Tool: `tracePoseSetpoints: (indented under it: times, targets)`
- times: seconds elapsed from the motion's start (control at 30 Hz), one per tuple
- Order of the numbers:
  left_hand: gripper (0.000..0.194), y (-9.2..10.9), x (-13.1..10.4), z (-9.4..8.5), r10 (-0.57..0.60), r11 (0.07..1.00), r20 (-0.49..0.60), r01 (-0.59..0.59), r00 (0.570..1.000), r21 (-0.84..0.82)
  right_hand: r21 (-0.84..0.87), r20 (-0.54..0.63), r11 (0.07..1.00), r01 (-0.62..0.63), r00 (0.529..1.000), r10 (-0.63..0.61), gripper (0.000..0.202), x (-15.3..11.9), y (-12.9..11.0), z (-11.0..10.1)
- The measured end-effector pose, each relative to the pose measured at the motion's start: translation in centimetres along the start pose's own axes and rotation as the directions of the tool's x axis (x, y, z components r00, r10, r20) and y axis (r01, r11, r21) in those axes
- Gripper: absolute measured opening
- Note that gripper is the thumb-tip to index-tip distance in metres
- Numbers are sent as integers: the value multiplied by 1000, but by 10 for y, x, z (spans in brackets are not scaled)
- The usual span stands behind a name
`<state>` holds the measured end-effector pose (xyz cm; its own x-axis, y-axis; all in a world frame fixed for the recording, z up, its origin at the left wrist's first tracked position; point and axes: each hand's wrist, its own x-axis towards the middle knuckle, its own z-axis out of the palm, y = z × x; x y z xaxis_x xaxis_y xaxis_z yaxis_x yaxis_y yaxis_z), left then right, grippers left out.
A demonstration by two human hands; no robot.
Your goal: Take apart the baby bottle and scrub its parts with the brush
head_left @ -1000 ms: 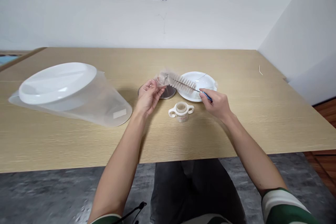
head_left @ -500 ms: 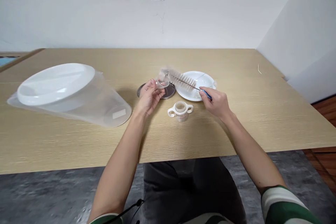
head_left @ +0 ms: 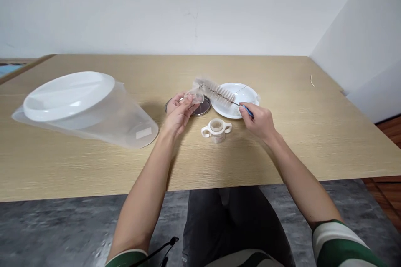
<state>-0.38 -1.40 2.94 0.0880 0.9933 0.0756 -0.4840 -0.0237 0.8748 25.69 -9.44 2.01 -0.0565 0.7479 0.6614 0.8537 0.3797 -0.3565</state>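
My left hand (head_left: 181,112) is closed around a small clear plastic cap (head_left: 197,99), tilted on its side. In my right hand (head_left: 258,121) is the blue handle of a bottle brush (head_left: 221,93), gripped between thumb and fingers. Its pale bristles slant up to the left, and the tip is beside or just behind the cap; I cannot tell if they touch. Below, on the table, stands a small clear baby bottle with a white two-handled collar (head_left: 216,129). Behind the brush lies a white plate (head_left: 239,91), and a round dark metal lid (head_left: 205,107) is partly hidden by my left hand.
A large translucent plastic jug (head_left: 125,112) with a white lid (head_left: 69,96) lies on its side at the left of the wooden table (head_left: 282,150). A thin pale strip (head_left: 312,81) is at the far right. A white wall (head_left: 250,16) rises behind the table.
My left fingers have shifted on the clear cap and turned it slightly. Otherwise the hands and the brush keep nearly the same place; the camera view has moved a little.
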Motion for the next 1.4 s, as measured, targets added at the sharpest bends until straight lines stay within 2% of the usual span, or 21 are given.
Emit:
tracePoseSetpoints:
  times: [0.17,0.3,0.43,0.57,0.67,0.83,1.03,1.17,1.27,1.4]
  targets:
    - [55,-3,4,-4,14,1000,-9,-14,1000,2,-36,-10,996,-84,996,84,38,1,3,-2]
    - [55,-6,7,-6,25,999,-25,-25,999,36,24,-12,999,-37,999,37,42,1,-1,-2]
    - [57,-5,6,-4,24,999,-38,-22,999,47,-14,26,999,-31,999,32,41,1,1,-1]
    - [59,-4,4,-3,28,998,-43,-26,999,53,-31,-23,997,-75,997,74,39,2,4,-1]
    - [54,-4,4,-3,36,996,-37,-33,999,77,20,-44,999,-51,998,52,40,1,0,-3]
    - [53,-3,1,0,61,993,-27,-58,998,102,34,23,999,22,999,-23,41,-1,-4,-1]
    - [58,-2,-3,3,48,987,49,-55,998,150,-24,-11,998,-61,998,61,40,1,2,-1]
    - [56,-8,1,-1,124,970,67,-136,990,203,31,-17,999,-25,1000,25,41,0,-1,-3]
    - [54,-12,3,-3,131,964,51,-139,990,225,40,18,999,25,1000,-26,41,-1,-3,-1]
    - [54,-10,2,-2,113,964,52,-122,992,237,-13,18,1000,-26,999,26,40,0,0,-1]
